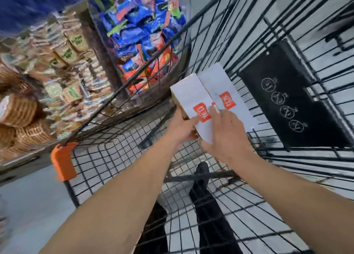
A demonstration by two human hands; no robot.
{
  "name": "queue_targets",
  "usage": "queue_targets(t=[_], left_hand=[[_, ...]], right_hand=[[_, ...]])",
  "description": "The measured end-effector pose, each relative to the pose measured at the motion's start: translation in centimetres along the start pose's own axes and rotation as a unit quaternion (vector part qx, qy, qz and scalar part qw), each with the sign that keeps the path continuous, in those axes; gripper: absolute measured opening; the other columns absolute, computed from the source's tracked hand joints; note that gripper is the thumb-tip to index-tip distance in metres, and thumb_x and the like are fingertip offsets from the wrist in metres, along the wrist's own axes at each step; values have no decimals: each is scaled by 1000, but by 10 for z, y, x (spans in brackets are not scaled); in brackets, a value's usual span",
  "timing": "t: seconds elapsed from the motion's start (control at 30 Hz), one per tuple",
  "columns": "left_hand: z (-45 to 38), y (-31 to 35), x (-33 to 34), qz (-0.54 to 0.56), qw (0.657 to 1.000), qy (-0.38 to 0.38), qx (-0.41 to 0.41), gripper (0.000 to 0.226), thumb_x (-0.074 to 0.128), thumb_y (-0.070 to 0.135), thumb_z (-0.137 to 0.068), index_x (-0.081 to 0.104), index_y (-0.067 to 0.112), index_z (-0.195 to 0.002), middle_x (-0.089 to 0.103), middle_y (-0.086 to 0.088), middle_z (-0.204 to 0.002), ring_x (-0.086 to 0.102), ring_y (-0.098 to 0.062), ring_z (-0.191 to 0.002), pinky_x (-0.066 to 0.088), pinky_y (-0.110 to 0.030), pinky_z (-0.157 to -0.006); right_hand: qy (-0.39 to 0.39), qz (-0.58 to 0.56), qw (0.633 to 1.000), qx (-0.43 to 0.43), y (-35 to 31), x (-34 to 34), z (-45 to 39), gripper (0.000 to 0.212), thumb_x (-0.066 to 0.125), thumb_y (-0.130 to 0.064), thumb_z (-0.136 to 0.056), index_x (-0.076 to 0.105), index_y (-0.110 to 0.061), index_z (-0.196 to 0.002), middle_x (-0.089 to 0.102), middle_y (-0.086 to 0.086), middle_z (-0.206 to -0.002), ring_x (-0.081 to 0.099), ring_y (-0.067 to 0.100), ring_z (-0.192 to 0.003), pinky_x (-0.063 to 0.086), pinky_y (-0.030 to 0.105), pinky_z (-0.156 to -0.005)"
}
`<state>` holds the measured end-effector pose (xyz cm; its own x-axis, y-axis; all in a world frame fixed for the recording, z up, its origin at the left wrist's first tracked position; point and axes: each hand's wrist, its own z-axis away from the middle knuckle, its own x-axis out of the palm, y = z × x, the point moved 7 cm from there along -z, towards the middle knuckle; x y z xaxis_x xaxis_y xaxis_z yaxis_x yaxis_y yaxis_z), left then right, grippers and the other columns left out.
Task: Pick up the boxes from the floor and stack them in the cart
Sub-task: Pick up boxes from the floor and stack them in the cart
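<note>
Left hand [181, 128] and right hand [226, 136] grasping a white box [188, 96] beside a second box [218, 81] inside the wire cart [107, 158].

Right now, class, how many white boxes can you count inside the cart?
2. The left box is held by both hands; the right box lies beside it against the cart's wire side. Others may be hidden.

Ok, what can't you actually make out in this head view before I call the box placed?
- Head view: whether the nearer white box rests on the cart floor; left hand and right hand cover its near end.
- The far white box's underside: hidden by the box itself.
- Red label print: motion-blurred.
- Boxes remaining on the floor: outside the frame.
</note>
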<state>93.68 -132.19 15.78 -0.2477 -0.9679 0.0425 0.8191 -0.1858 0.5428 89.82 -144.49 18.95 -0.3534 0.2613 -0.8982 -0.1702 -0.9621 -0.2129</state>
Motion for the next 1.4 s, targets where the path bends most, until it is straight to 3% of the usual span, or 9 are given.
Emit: queue_targets(t=[0.23, 0.4, 0.47, 0.57, 0.63, 0.73, 0.9, 1.07, 1.4], left_hand=[[-30, -25, 2, -21, 999, 36, 26, 54, 68, 24, -86, 44, 36, -132, 68, 2, -118, 69, -23, -99, 59, -52, -79], [1, -7, -16, -69, 996, 53, 17, 16, 58, 25, -93, 54, 35, -104, 64, 5, -94, 64, -21, -90, 54, -42, -86], [25, 2, -29, -127, 989, 64, 35, 21, 52, 26, -95, 56, 33, -115, 59, 11, -92, 65, -21, -97, 53, -45, -92], [70, 8, -55, -204, 972, 100, 65, 32, 43, 25, -100, 57, 29, -128, 64, 0, -112, 64, -22, -90, 57, -40, -82], [110, 7, -76, -282, 950, 115, 66, 39, 39, 24, -101, 50, 24, -138, 61, -3, -125, 63, -18, -80, 52, -26, -64], [165, -6, -116, -314, 936, 141, 73, 38, 45, 22, -98, 53, 16, -135, 61, -5, -130, 64, -26, -102, 53, -32, -83], [264, -61, -198, -213, 951, 215, 58, 40, 56, 28, -93, 56, 21, -133, 62, 0, -132, 58, -22, -120, 44, -32, -103], [369, -141, -292, -134, 946, 291, 55, 54, 60, 35, -89, 52, 7, -134, 57, -13, -136, 59, -29, -118, 45, -40, -101], [565, -330, -482, 9, 891, 450, 64, 56, 63, 30, -90, 49, 17, -142, 55, -4, -140, 54, -18, -126, 38, -27, -103]], right_hand=[[-9, 25, 999, -20, 15, 31, -4, 103, 67, -61, -76, 18, -16, -155, 18, 8, -162, 16, 38, -148, 25, 53, -117], [-57, 36, 998, -15, 8, 23, -4, 104, 57, -64, -83, 0, -18, -157, -2, 5, -165, -1, 33, -151, 13, 49, -121], [-73, 31, 997, -11, 1, 11, 4, 102, 55, -63, -84, -1, -18, -157, -7, 5, -165, -1, 33, -151, 11, 48, -121], [-98, 45, 994, -33, -30, -10, 28, 95, 54, -53, -87, 2, -17, -156, -6, 8, -165, 0, 33, -151, 12, 48, -122], [-115, 66, 988, -85, -72, -26, 49, 90, 53, -53, -88, 7, -16, -156, -1, 9, -165, 5, 32, -150, 15, 47, -121], [-121, 81, 975, -169, -139, -41, 83, 81, 53, -53, -89, 20, -14, -152, 12, 10, -162, 14, 30, -148, 21, 46, -119], [-162, 114, 944, -263, -243, -46, 143, 76, 52, -47, -93, 20, -12, -152, 9, 6, -162, 11, 29, -149, 20, 44, -120], [-130, 164, 898, -388, -365, -30, 223, 73, 56, -49, -88, 31, -12, -145, 30, 9, -150, 26, 28, -140, 27, 43, -116], [-94, 171, 840, -506, -613, 31, 398, 75, 61, -46, -86, 36, -11, -146, 38, 8, -150, 33, 27, -140, 28, 39, -116]])
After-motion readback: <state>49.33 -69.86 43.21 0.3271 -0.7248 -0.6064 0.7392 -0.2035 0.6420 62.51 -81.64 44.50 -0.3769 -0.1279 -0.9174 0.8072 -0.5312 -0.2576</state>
